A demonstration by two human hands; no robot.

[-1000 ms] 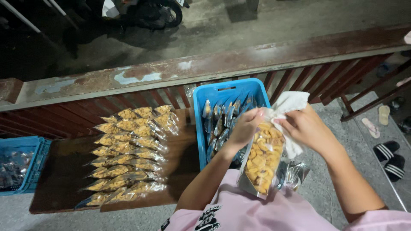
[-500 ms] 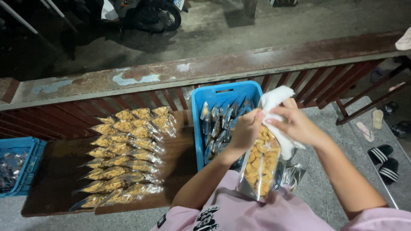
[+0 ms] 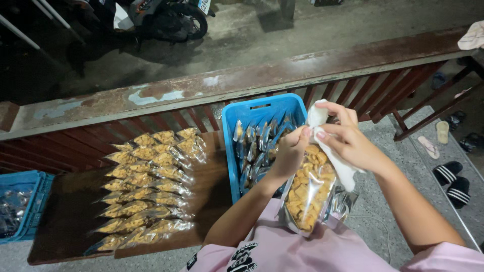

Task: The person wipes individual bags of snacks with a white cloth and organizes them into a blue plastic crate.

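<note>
Two blue plastic crates: one (image 3: 262, 108) full of snack bags, one (image 3: 30, 221) at the left edge. Two hands (image 3: 290, 153) (image 3: 348, 141) share one clear snack bag (image 3: 305, 194) and one white cloth (image 3: 335, 163). Filled bags (image 3: 146, 186) on the worktop (image 3: 65, 221) lie in two columns, too overlapped for exact counting.

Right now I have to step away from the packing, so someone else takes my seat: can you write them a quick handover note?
Left hand: pinching the top of a clear pouch of golden snacks, held upright over the lap.
Right hand: holding a white cloth against the pouch's top edge.
Blue crate just ahead: holds more foil-and-clear pouches standing on edge.
Done: rows of filled pouches lie overlapped on the dark wooden table to the left.
Left: the pouch in hand, and probably those in the crate.
A second blue crate sits at the far left, contents unclear.
</note>
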